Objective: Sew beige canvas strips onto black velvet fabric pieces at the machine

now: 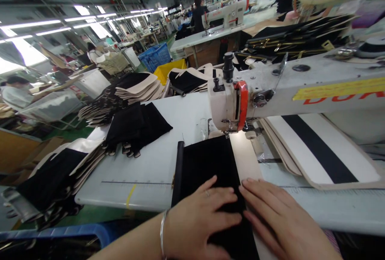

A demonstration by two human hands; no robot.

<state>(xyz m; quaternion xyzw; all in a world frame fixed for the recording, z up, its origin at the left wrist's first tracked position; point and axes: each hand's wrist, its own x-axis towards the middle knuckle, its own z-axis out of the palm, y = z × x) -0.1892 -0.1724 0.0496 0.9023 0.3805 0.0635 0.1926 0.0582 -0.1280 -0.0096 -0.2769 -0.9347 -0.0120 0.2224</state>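
flat and side by side on black fabric panel (pixel 207 160): left hand (pixel 198 216), right hand (pixel 276 220), fingers stretched out, gripping nothing. panel on white table (pixel 144 164), far end under sewing machine head (pixel 231 99). further left, pile of black pieces (pixel 135 125).

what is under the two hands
A black fabric piece lies flat under the left hand and the fingertips of the right hand, reaching up to the sewing machine head. Anything beneath the fabric is covered.
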